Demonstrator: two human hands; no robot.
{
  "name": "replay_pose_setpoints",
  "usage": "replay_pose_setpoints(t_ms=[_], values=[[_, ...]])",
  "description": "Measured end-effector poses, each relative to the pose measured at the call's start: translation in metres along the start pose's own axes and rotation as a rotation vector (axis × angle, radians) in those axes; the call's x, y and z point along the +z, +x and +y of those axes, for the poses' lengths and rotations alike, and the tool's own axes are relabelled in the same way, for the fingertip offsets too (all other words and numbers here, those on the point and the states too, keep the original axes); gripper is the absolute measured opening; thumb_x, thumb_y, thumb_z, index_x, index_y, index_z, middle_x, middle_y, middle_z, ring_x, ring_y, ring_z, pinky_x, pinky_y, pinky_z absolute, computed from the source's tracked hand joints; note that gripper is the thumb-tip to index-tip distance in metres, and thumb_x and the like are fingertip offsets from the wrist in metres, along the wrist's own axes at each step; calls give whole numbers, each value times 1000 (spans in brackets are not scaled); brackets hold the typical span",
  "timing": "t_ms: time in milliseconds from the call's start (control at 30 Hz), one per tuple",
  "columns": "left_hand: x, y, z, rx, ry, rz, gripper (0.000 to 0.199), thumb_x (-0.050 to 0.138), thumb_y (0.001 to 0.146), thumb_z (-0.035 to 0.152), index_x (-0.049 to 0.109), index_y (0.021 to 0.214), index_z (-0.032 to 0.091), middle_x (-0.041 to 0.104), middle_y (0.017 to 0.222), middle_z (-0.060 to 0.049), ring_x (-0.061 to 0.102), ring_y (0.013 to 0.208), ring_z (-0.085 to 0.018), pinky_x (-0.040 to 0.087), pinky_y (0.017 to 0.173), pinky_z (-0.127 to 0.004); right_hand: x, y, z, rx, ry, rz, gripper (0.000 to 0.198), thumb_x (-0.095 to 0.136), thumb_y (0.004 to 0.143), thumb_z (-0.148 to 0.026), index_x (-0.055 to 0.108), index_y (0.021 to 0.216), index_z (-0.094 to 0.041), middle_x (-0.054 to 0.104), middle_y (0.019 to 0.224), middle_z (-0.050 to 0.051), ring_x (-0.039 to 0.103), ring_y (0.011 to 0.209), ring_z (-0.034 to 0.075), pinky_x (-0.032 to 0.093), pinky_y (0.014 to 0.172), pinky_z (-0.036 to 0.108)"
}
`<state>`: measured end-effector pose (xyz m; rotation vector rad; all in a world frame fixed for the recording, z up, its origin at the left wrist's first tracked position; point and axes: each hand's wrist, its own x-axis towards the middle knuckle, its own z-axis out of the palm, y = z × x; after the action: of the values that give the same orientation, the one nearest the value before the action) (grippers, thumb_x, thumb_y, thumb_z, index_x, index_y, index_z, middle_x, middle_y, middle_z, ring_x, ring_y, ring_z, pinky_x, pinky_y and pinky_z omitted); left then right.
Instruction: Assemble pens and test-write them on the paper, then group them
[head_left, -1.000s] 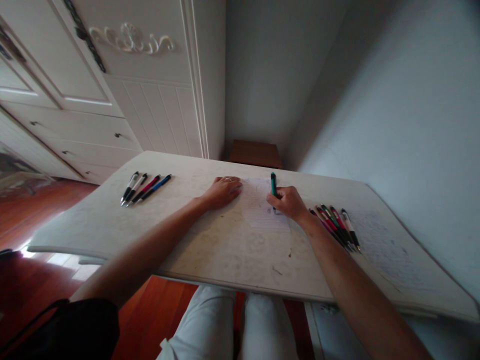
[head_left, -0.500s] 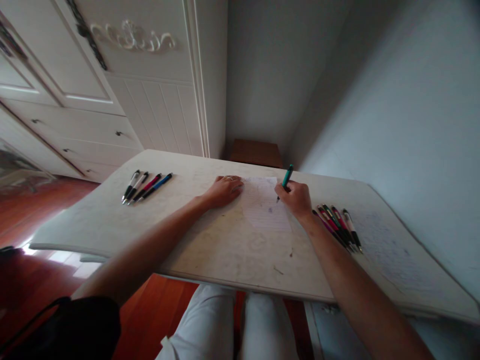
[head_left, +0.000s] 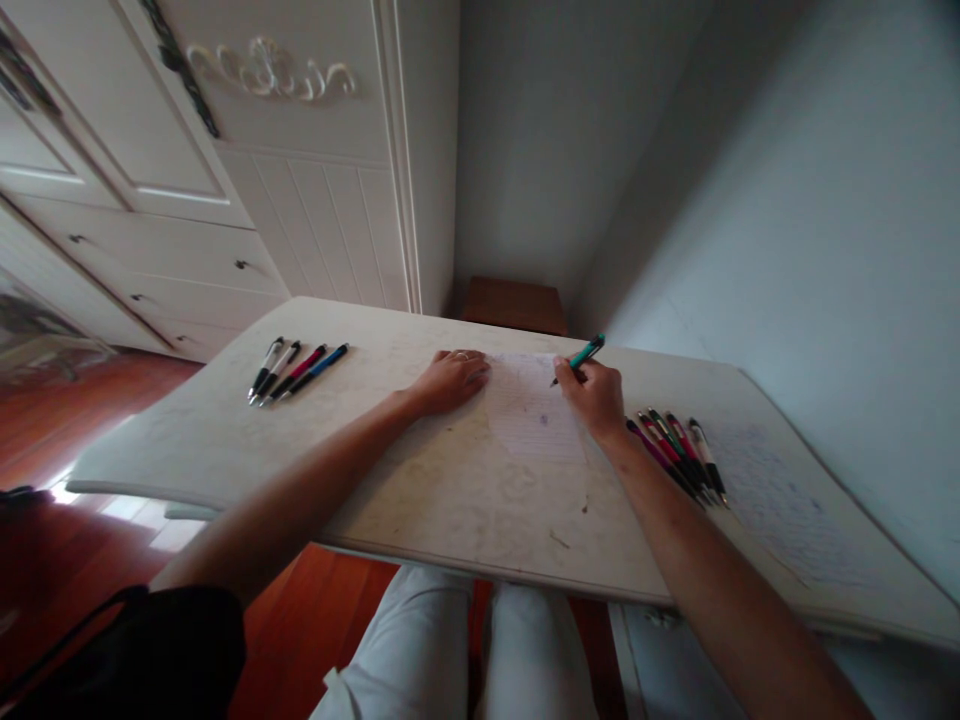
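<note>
Pinched in the right hand, the slim green-black pen leans lower than before; the left hand lies flat by lined white paper, slim multicoloured pens rightward.

"Is the lined paper readable?"
"No, everything on it is too small and blurred."
"And the green pen?"
"The right hand hides its middle."
"What else?"
"The cupboard runs off the top and left edges; a dark object at the left is too unclear to name."
</note>
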<state>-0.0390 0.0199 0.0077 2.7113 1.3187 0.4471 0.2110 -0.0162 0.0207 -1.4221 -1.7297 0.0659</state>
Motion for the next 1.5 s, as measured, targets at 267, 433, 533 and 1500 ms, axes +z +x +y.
replay_pose_setpoints(t_ms=[267, 433, 533, 1500], values=[[0, 1, 0, 1, -9, -3, 37, 37, 98, 36, 60, 122, 21, 55, 138, -9, 48, 128, -24, 33, 107, -43, 4, 1, 14, -87, 177, -54, 41, 48, 87, -25, 59, 126, -19, 68, 99, 10, 64, 71, 18, 51, 68, 32], [0, 1, 1, -17, -28, -14, 37, 38, 98, 34, 60, 124, 20, 55, 138, -9, 47, 130, -24, 32, 109, -43, 13, 3, 19, -122, 245, -14, 56, 41, 85, -13, 51, 138, -26, 59, 126, 10, 64, 92, 21, 55, 77, 37], [-2, 1, 1, -15, -32, -14, 37, 39, 97, 33, 60, 125, 19, 55, 138, -9, 47, 131, -24, 32, 110, -43, 12, 3, 12, -144, 271, -12, 52, 43, 86, -15, 54, 136, -26, 56, 130, 11, 64, 96, 22, 57, 75, 36], [1, -2, -5, 13, -23, 0, 38, 38, 97, 34, 62, 125, 23, 54, 139, -9, 47, 132, -22, 33, 110, -43, 11, 4, 7, -39, 453, -82, 13, 56, 81, -30, 62, 83, -19, 64, 88, 7, 66, 80, 19, 54, 66, 29]])
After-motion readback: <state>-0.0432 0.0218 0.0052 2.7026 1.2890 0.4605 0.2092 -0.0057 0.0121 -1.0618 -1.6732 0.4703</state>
